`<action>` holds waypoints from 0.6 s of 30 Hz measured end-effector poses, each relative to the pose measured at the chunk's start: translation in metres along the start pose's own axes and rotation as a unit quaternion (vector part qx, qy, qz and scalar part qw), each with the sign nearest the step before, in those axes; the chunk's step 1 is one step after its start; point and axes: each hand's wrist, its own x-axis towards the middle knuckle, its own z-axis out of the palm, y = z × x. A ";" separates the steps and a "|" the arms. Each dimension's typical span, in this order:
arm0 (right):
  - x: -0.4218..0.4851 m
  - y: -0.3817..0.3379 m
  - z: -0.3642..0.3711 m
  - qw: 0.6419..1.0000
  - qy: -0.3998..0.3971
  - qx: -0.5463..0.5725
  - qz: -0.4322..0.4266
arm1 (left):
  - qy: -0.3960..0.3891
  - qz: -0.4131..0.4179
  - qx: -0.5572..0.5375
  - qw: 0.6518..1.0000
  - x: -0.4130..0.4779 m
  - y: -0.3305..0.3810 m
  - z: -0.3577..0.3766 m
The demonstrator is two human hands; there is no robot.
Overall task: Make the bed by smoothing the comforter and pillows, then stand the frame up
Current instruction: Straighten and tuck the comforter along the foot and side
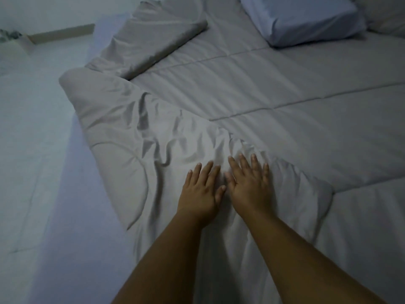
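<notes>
Grey quilted comforter (285, 95) rumpled by its left edge; left hand (200, 190) and right hand (249, 183) press flat there, fingers straight, gripping nothing. Bare pale-blue sheet (41, 172) lies open leftward; light-blue pillow (306, 18) top right.

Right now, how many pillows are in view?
2: a pale blue pillow upper right, and a grey pillow beyond it, cut off by the frame's corner. Others may lie out of view.
</notes>
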 end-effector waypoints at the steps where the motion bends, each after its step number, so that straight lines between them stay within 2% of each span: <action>1: -0.007 -0.009 0.003 1.000 0.004 -0.003 0.013 | -0.002 0.007 -0.002 1.000 -0.006 -0.009 0.001; 9: -0.067 -0.064 0.016 0.994 0.021 0.028 0.105 | -0.066 0.078 0.010 0.995 -0.053 -0.070 -0.002; 14: -0.064 -0.026 0.017 0.984 0.064 0.011 0.165 | -0.063 0.141 0.045 0.987 -0.016 -0.046 0.005; 18: -0.044 0.022 0.016 0.972 0.111 0.007 0.208 | -0.031 0.195 0.059 0.979 0.029 -0.010 0.015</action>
